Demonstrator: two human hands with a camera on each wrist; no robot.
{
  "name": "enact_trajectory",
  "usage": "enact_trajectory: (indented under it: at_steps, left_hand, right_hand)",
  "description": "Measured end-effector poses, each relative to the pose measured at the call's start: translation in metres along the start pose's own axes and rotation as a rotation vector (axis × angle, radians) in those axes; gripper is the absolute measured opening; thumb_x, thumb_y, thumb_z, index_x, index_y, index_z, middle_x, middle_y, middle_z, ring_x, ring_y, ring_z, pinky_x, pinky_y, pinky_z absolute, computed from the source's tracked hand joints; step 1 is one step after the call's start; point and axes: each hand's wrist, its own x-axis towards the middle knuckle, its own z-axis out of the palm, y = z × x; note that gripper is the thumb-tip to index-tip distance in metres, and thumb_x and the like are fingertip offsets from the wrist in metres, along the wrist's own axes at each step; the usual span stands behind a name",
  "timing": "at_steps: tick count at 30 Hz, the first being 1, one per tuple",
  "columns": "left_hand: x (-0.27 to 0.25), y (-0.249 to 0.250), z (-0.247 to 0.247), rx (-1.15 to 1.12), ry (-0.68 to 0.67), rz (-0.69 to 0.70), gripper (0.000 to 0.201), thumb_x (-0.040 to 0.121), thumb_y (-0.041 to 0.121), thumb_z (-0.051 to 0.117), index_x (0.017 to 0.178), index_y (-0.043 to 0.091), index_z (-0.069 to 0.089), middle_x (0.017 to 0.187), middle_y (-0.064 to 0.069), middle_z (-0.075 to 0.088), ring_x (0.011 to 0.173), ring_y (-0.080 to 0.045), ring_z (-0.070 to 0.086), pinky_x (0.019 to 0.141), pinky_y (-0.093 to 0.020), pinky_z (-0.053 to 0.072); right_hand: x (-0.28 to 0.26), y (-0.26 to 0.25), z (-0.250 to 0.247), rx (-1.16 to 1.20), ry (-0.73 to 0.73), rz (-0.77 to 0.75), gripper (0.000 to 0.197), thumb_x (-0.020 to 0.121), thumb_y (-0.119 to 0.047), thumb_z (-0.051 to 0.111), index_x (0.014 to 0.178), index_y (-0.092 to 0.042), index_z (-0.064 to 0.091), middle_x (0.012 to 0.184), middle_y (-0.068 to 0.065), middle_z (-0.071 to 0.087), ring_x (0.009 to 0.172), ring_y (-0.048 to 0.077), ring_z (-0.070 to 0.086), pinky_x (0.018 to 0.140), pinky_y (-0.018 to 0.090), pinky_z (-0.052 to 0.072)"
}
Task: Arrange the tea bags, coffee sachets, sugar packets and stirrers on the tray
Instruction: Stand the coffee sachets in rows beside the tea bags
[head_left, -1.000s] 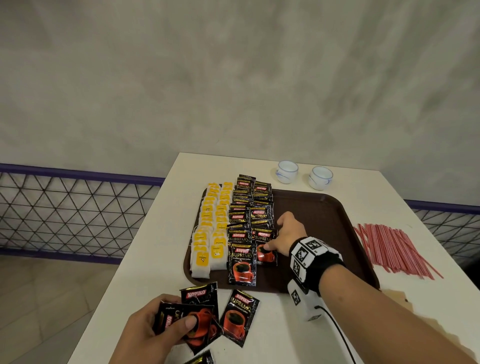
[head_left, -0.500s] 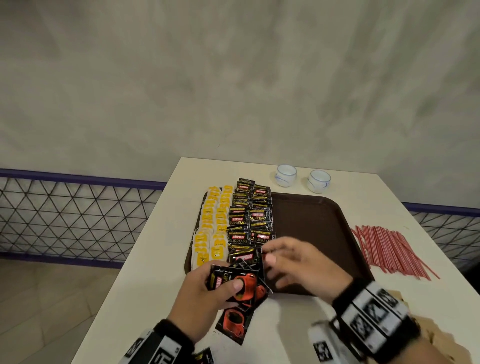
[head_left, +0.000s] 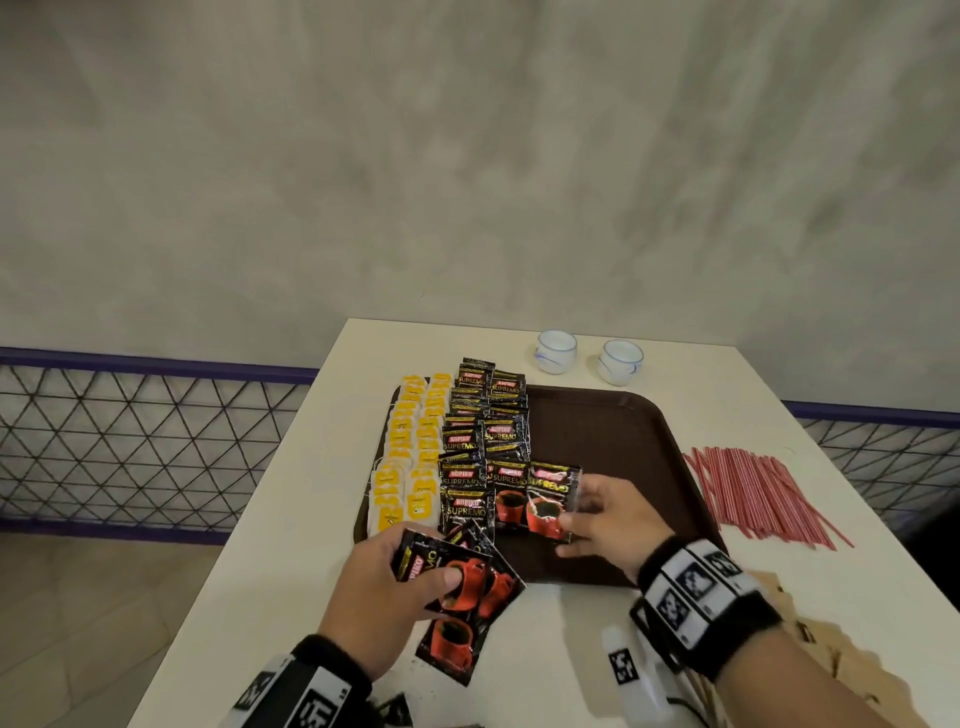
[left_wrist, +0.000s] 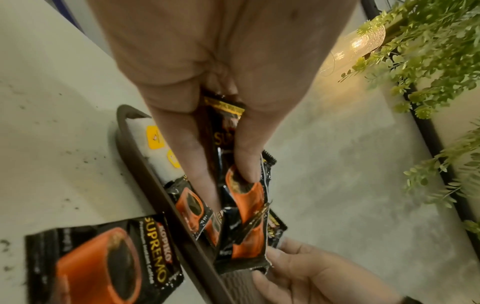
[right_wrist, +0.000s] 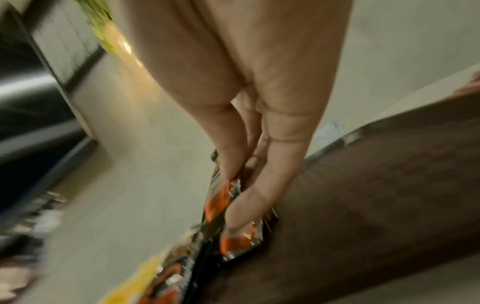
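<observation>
A brown tray (head_left: 623, 431) lies on the white table, with rows of yellow-tagged tea bags (head_left: 410, 457) at its left and black coffee sachets (head_left: 483, 415) beside them. My left hand (head_left: 384, 587) grips a small fan of coffee sachets (head_left: 462, 577) over the tray's near edge, thumb on top; the left wrist view shows the held sachets (left_wrist: 244, 197) pinched between thumb and fingers. My right hand (head_left: 597, 514) pinches one coffee sachet (head_left: 550, 499) over the tray, just right of the second sachet row; it appears blurred as the pinched sachet (right_wrist: 228, 197) in the right wrist view.
Red stirrers (head_left: 753, 488) lie in a pile on the table right of the tray. Two white cups (head_left: 587, 353) stand behind it. One loose sachet (head_left: 452, 649) lies on the table under my left hand. A metal fence runs beyond the table.
My left hand lifted sachets from the table toward the tray. My right hand came back to it, took one sachet, and now holds it beside the second row.
</observation>
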Motion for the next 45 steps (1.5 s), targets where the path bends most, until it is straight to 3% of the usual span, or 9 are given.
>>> enact_trajectory:
  at_steps: [4, 10, 16, 22, 28, 32, 36, 42, 45]
  left_hand:
    - [-0.006, -0.001, -0.006, -0.002, 0.001, 0.002, 0.022, 0.077, -0.006, 0.070, 0.092, 0.010, 0.065, 0.081, -0.004, 0.075, 0.075, -0.022, 0.072, 0.060, -0.031, 0.059]
    - [-0.009, -0.007, -0.016, -0.003, 0.034, 0.004, 0.020, 0.075, -0.004, 0.072, 0.091, 0.007, 0.064, 0.080, -0.004, 0.074, 0.074, -0.022, 0.072, 0.060, -0.032, 0.059]
    - [-0.007, -0.009, -0.017, -0.031, 0.050, -0.006, 0.020, 0.075, -0.006, 0.071, 0.091, 0.006, 0.064, 0.079, -0.005, 0.074, 0.074, -0.022, 0.072, 0.060, -0.033, 0.059]
    - [-0.006, -0.009, -0.011, -0.011, 0.022, -0.008, 0.019, 0.076, -0.006, 0.071, 0.089, 0.007, 0.065, 0.079, -0.002, 0.074, 0.074, -0.018, 0.072, 0.059, -0.029, 0.058]
    - [-0.004, -0.002, -0.005, 0.064, 0.011, 0.039, 0.019, 0.076, -0.006, 0.070, 0.086, 0.010, 0.065, 0.081, -0.008, 0.072, 0.074, -0.019, 0.071, 0.059, -0.028, 0.058]
    - [0.000, 0.002, 0.000, 0.083, -0.018, 0.052, 0.020, 0.076, -0.004, 0.071, 0.088, 0.012, 0.065, 0.088, -0.010, 0.071, 0.078, -0.023, 0.071, 0.063, -0.038, 0.060]
    - [0.001, 0.003, 0.008, 0.142, -0.045, 0.091, 0.023, 0.070, 0.006, 0.078, 0.083, 0.022, 0.068, 0.083, -0.004, 0.072, 0.080, -0.023, 0.070, 0.070, -0.046, 0.059]
    - [-0.007, 0.007, 0.016, 0.168, -0.094, 0.117, 0.024, 0.072, 0.006, 0.077, 0.086, 0.022, 0.068, 0.084, 0.001, 0.073, 0.081, -0.018, 0.070, 0.075, -0.041, 0.058]
    - [-0.007, 0.006, 0.007, 0.129, -0.038, 0.084, 0.021, 0.074, 0.002, 0.075, 0.088, 0.015, 0.066, 0.084, -0.007, 0.073, 0.077, -0.022, 0.071, 0.065, -0.035, 0.060]
  right_hand:
    - [0.036, 0.002, 0.017, -0.192, 0.074, 0.127, 0.022, 0.085, 0.006, 0.062, 0.078, -0.014, 0.057, 0.084, 0.006, 0.056, 0.077, 0.022, 0.061, 0.061, 0.035, 0.059]
    - [0.051, 0.010, 0.031, -0.386, 0.284, 0.198, 0.024, 0.083, -0.008, 0.068, 0.064, -0.018, 0.056, 0.092, 0.006, 0.068, 0.095, 0.023, 0.064, 0.082, 0.026, 0.048]
    - [0.060, 0.020, 0.027, -0.289, 0.229, 0.240, 0.025, 0.079, -0.002, 0.066, 0.062, -0.018, 0.056, 0.072, 0.006, 0.062, 0.076, 0.024, 0.060, 0.082, 0.039, 0.055]
    - [0.069, 0.021, 0.030, -0.222, 0.184, 0.250, 0.026, 0.081, 0.000, 0.066, 0.064, -0.016, 0.052, 0.067, 0.008, 0.060, 0.065, 0.023, 0.059, 0.060, 0.029, 0.050]
    - [0.048, 0.017, 0.029, -0.178, 0.367, 0.075, 0.022, 0.078, -0.010, 0.069, 0.078, -0.021, 0.050, 0.088, 0.015, 0.067, 0.079, 0.034, 0.067, 0.079, 0.049, 0.057]
    - [-0.009, -0.008, 0.025, -0.066, 0.060, -0.158, 0.011, 0.087, -0.019, 0.068, 0.093, -0.019, 0.058, 0.082, 0.003, 0.062, 0.066, 0.014, 0.061, 0.058, 0.027, 0.050]
    - [-0.057, -0.002, 0.027, -0.236, -0.257, -0.291, 0.024, 0.081, -0.023, 0.072, 0.102, -0.032, 0.066, 0.090, -0.007, 0.066, 0.074, 0.001, 0.059, 0.069, 0.020, 0.046]
    - [-0.063, 0.013, 0.017, -0.204, -0.146, -0.248, 0.027, 0.079, 0.000, 0.070, 0.090, -0.024, 0.065, 0.067, -0.004, 0.063, 0.064, 0.006, 0.057, 0.060, 0.022, 0.045]
    - [-0.042, 0.016, 0.001, -0.037, 0.128, -0.222, 0.027, 0.077, 0.010, 0.068, 0.079, -0.016, 0.063, 0.058, -0.005, 0.058, 0.060, 0.013, 0.055, 0.057, 0.026, 0.046]
